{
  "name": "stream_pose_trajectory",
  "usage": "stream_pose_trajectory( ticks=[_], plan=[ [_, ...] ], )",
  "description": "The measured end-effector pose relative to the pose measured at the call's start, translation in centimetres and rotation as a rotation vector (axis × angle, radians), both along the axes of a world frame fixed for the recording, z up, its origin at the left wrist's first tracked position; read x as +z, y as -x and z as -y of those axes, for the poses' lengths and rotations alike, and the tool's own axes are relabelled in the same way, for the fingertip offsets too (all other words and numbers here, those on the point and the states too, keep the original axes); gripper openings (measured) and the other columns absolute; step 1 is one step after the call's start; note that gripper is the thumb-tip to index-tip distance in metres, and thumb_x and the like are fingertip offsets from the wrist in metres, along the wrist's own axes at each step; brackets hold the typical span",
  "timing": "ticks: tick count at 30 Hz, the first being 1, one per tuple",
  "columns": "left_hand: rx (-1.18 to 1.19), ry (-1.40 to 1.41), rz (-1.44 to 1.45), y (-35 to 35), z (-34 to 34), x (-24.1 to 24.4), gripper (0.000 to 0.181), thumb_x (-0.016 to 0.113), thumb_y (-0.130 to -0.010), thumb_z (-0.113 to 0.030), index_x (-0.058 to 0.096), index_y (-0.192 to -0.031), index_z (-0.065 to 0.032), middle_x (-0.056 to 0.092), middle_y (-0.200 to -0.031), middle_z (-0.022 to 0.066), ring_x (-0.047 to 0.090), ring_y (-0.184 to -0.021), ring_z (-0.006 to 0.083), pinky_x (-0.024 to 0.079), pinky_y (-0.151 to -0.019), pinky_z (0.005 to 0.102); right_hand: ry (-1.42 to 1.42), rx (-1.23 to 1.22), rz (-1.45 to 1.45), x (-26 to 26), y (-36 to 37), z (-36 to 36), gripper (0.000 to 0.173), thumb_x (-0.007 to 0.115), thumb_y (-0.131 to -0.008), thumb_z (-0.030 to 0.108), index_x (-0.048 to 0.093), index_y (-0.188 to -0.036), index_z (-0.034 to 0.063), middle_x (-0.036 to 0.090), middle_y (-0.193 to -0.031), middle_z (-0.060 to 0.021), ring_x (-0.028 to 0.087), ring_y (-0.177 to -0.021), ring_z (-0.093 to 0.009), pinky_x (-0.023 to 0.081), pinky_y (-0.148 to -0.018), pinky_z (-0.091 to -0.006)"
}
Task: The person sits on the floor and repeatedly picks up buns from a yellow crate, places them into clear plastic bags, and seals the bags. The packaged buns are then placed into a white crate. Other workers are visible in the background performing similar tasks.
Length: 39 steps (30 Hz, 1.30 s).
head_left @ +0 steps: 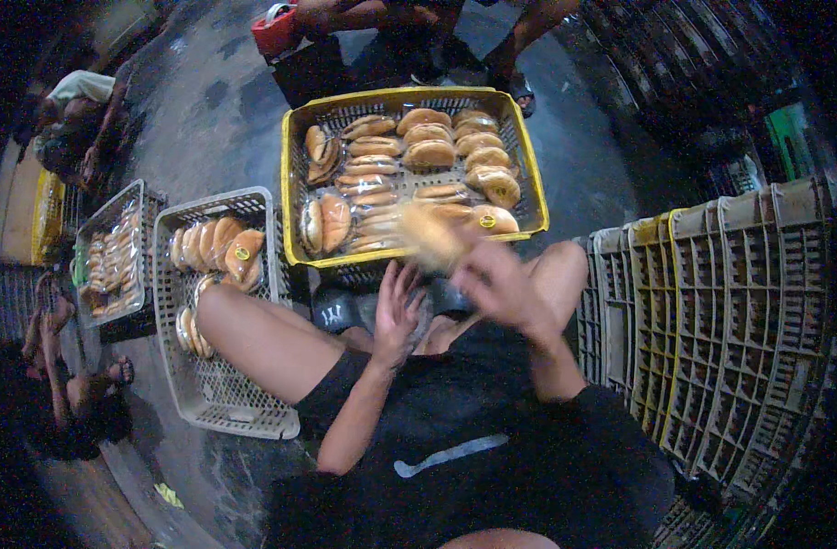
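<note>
In front of me stands a yellow-rimmed plastic crate (536, 175) with rows of bread buns in clear wrappers. A blurred bun (429, 237) is at the crate's near edge, beside the fingers of my right hand (494, 285); motion blur hides whether the fingers hold it. My left hand (398, 309) is raised just below the crate's near rim, fingers apart, with nothing in it. To the left, a white plastic crate (164, 309) holds more wrapped buns, one bearing a round yellow sticker (241, 254); my left knee partly covers this crate.
Stacked plastic crates (693, 329) rise close on my right. Farther left is another crate of buns (140, 261). Other people sit at the left, and a person's legs (508, 51) are beyond the yellow-rimmed crate, near a red container (274, 33).
</note>
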<state>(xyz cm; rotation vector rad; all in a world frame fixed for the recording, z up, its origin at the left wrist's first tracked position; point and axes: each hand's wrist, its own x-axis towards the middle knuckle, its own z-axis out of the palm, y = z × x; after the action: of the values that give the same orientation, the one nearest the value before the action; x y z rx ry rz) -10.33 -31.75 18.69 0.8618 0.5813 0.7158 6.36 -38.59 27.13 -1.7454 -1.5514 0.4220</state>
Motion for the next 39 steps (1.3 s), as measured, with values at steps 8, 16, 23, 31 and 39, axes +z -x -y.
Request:
stream_pose_trajectory(
  ticks=[8, 16, 23, 31, 39],
  plan=[
    [-0.236, 0.179, 0.227, 3.3, -0.7, 4.3, 0.070, 0.062, -0.071, -0.024, 0.028, -0.127, 0.0015, 0.040, -0.123, 0.0158, 0.042, -0.114, 0.0265, 0.034, -0.095, 0.0372, 0.097, -0.078, -0.399, -1.4, 4.5, 2.0, 0.049, 0.067, -0.070, 0.026, 0.049, -0.107, 0.0001, 0.051, -0.112, -0.0165, 0.049, -0.105, -0.026, 0.037, -0.091, -0.0335],
    [-0.134, -0.144, -0.158, 4.6, -0.8, 4.8, 0.072, 0.072, -0.066, -0.022, 0.034, -0.122, 0.0024, 0.046, -0.116, 0.0114, 0.045, -0.108, 0.0220, 0.036, -0.093, 0.0337, 0.014, -0.249, -0.581, -1.4, 6.5, 2.6, 0.033, 0.063, -0.075, 0.023, 0.055, -0.097, 0.0008, 0.059, -0.090, -0.0118, 0.056, -0.086, -0.024, 0.043, -0.077, -0.0312],
    [-0.437, -0.027, -0.094, 5.0, -0.2, 5.7, 0.071, 0.069, -0.070, -0.007, 0.028, -0.128, -0.0026, 0.040, -0.124, 0.0096, 0.041, -0.112, 0.0183, 0.034, -0.094, 0.0316, -0.127, -0.427, -0.582, -1.1, 5.0, 4.6, 0.015, 0.054, -0.081, 0.014, 0.056, -0.073, 0.0013, 0.055, -0.071, -0.0045, 0.051, -0.067, -0.017, 0.041, -0.065, -0.0298],
    [-0.559, 0.093, 0.046, 6.3, -1.5, 5.8, 0.071, 0.074, -0.064, -0.030, 0.041, -0.121, -0.0016, 0.036, -0.129, 0.0145, 0.035, -0.119, 0.0214, 0.028, -0.099, 0.0362, -0.022, 0.102, -1.647, -1.4, 7.6, 3.3, 0.021, 0.048, -0.087, 0.024, 0.052, -0.080, 0.0049, 0.051, -0.077, -0.0040, 0.048, -0.075, -0.013, 0.039, -0.067, -0.0264],
    [-0.184, 0.025, 0.030, 5.1, 0.3, 7.0, 0.067, 0.072, -0.067, -0.007, 0.034, -0.122, -0.0006, 0.047, -0.115, 0.0113, 0.047, -0.106, 0.0198, 0.038, -0.092, 0.0336, 0.153, -0.195, -1.128, -2.1, 7.8, 1.8, 0.018, 0.058, -0.081, 0.016, 0.053, -0.092, 0.0037, 0.055, -0.086, -0.0016, 0.051, -0.081, -0.012, 0.042, -0.076, -0.0254]
  ],
)
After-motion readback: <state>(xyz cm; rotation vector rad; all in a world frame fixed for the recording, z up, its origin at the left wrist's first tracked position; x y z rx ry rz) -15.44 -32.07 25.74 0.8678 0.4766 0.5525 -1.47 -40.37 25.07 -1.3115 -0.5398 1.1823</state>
